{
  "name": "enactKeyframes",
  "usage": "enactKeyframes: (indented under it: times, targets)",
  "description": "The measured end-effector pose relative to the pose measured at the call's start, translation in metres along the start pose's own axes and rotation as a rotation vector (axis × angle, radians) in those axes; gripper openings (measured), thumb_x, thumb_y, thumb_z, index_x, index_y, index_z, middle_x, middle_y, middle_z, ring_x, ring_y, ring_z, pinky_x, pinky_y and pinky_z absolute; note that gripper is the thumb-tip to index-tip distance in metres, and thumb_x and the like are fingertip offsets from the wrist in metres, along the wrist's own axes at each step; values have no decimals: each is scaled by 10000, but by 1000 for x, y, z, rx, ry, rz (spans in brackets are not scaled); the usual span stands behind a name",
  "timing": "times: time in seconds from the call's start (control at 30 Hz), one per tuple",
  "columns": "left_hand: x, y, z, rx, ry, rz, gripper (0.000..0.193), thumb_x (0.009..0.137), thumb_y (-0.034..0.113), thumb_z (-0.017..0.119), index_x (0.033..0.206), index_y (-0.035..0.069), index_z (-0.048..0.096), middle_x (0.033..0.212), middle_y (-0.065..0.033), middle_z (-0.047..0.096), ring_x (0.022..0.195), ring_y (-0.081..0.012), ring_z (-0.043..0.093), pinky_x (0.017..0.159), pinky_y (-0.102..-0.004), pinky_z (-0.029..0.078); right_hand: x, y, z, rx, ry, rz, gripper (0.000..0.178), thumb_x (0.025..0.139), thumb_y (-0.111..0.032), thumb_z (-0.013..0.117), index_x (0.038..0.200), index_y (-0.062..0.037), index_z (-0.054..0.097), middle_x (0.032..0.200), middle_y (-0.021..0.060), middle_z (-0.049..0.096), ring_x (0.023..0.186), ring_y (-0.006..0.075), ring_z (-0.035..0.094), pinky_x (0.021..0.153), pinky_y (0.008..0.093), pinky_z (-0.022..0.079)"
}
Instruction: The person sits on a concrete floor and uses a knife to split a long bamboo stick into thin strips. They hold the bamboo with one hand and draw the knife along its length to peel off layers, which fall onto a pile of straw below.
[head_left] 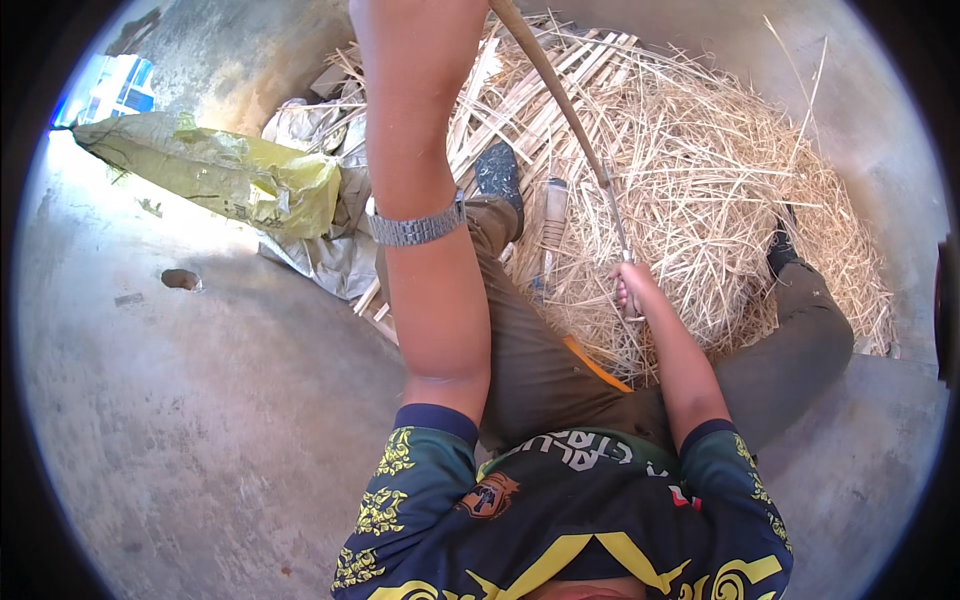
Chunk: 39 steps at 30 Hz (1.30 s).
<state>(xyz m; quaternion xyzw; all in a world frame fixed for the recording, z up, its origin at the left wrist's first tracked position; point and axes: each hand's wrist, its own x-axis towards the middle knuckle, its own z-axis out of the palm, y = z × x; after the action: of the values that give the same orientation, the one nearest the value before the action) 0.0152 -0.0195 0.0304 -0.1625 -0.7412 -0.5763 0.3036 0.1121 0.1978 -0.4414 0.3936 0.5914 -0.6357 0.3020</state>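
Observation:
My right hand (632,285) is closed around the lower end of a thin metal rod or blade (617,215), just above the pile of straw-coloured shavings (690,170). A small bit of metal shows below the fist. At its upper end the metal meets a long brown stick (553,80), which slants up and left out of the picture; whether the two are joined I cannot tell. My left arm, with a silver watch (418,226) on it, reaches up past the top edge, so that hand is out of sight.
Pale split strips (545,85) lie beneath the shavings between my spread legs. A tool with a banded handle (553,225) rests near my left shoe (498,175). Left of it are a yellow sack (255,180) and crumpled pale sacking (325,262). The concrete floor (220,400) has a small hole.

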Motion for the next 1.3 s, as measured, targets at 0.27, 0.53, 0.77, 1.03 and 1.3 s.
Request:
enactKeyframes:
  times: [0.27,0.53,0.77,1.03,1.3]
  targets:
    - [1,-27,14,-209,28,-4,199,1084,116,357,1181,-50,408,928,-191,668,813,-239,689,736,-325,594,-60,-61,8,-146,112,-378,232,909,-209,645,754,-80,530,526,-7,475,411,76,456,394,247,418]
    - [-4,-17,17,-98,48,80,211,1095,138,312,1168,-36,407,876,-154,642,720,-207,639,711,-298,582,-77,-91,26,92,222,-949,322,917,-247,688,687,-110,509,583,-33,485,473,102,459,450,283,372]
    - [0,-22,23,-172,74,145,182,1076,99,348,1177,-42,403,839,-130,630,723,-202,635,696,-322,565,-13,12,18,-578,488,-320,282,854,-262,670,891,17,682,799,188,688,751,326,678,695,434,521]
    - [6,-32,2,-285,28,101,253,1072,157,396,1218,-49,415,806,-103,614,699,-204,620,690,-314,540,3,7,12,-11,154,-223,167,839,-154,683,833,-30,570,607,24,517,459,113,493,404,290,412]
    - [7,-45,8,-389,35,84,271,1035,240,488,874,27,536,696,-42,521,598,-160,522,594,-314,482,7,34,-1,-34,132,-294,203,872,-185,671,842,-10,572,617,55,565,443,155,528,421,314,453]
